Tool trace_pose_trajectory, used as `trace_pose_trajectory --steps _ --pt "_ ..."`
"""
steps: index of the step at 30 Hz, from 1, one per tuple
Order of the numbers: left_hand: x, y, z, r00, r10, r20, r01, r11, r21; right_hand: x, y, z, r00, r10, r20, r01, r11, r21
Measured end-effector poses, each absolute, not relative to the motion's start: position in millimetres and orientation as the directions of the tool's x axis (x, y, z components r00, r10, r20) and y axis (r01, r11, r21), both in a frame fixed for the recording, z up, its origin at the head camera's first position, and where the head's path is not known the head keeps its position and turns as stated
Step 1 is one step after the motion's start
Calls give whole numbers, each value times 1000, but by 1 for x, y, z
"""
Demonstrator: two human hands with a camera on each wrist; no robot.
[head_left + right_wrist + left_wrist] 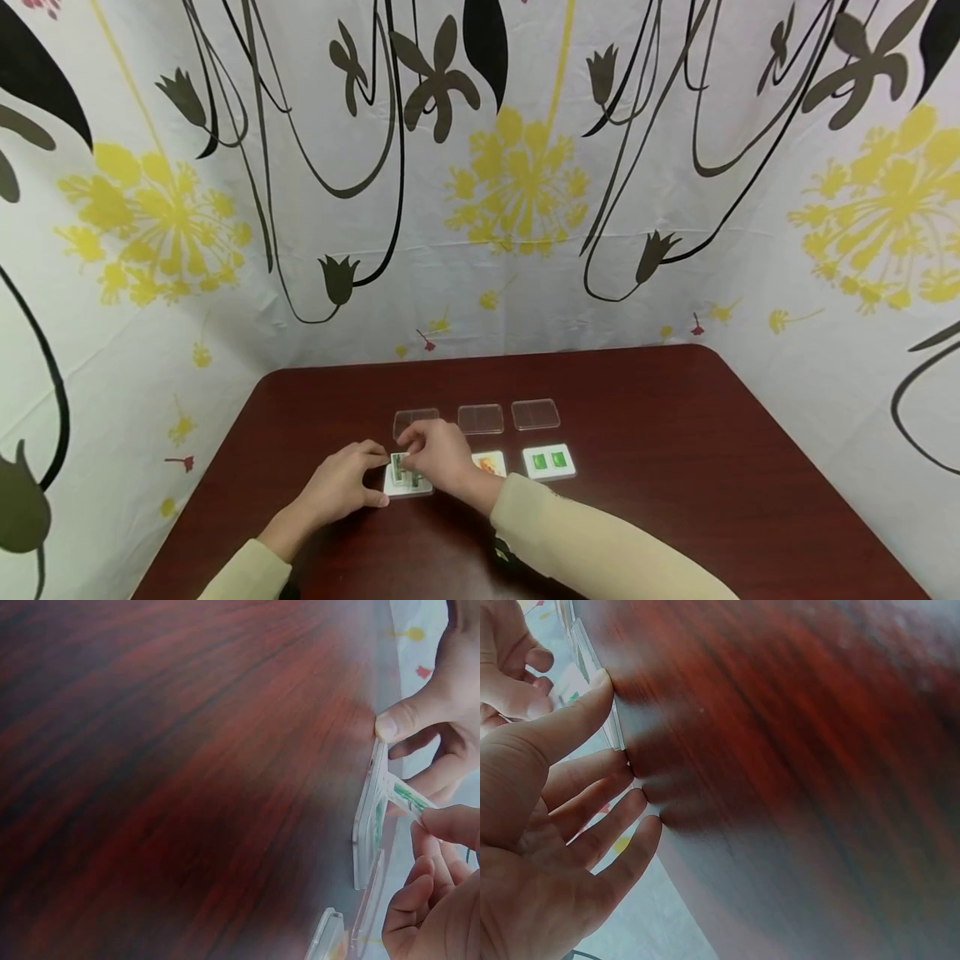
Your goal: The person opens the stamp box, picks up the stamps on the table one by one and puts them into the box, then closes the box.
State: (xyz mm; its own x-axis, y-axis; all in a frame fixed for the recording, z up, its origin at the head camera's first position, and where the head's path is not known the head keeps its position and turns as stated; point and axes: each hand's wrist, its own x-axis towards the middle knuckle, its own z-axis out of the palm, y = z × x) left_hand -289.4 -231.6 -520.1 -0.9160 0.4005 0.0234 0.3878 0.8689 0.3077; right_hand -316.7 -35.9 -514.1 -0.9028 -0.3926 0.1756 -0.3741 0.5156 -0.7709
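Observation:
A flat white case [408, 490] with green pictures on it lies on the table, in front of me and slightly left. Above it my right hand [442, 454] pinches a small card [411, 799] with a green picture between thumb and fingers. The card is tilted, its lower end near the case in the right wrist view. At the case's left side, my left hand [337, 479] rests with thumb and fingers spread. Its thumb [592, 694] touches the case's edge, and its fingertips are on the table. My right hand partly covers the case.
To the right lie a white case with an orange picture [489, 463], partly behind my right wrist, and a white case with two green pictures [550, 473]. Behind them, three clear rectangular plastic pieces [480, 419] form a row. A patterned cloth [480, 317] hangs beyond the dark red table [637, 400].

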Motion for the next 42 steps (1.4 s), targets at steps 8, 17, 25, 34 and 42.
trace_pose_trajectory --steps 8,17,25,34,42 --pt "-290 -233 -520 -919 394 27 384 872 303 -319 -41 -520 -915 -369 161 -358 563 -745" --pt "-290 -234 -521 -918 396 35 388 872 298 -318 -47 -521 -902 -393 181 -401 602 -691" --pt "-289 -234 -520 -912 408 44 401 865 302 -316 -50 -523 -879 -426 214 -458 632 -625" --pt "-288 -233 -518 -910 412 39 404 864 301 -317 -50 -525 -872 -435 225 -481 675 -559" --pt "-287 -232 -518 -911 412 36 402 863 306 -317 -51 -527 -877 -425 226 -479 722 -499"
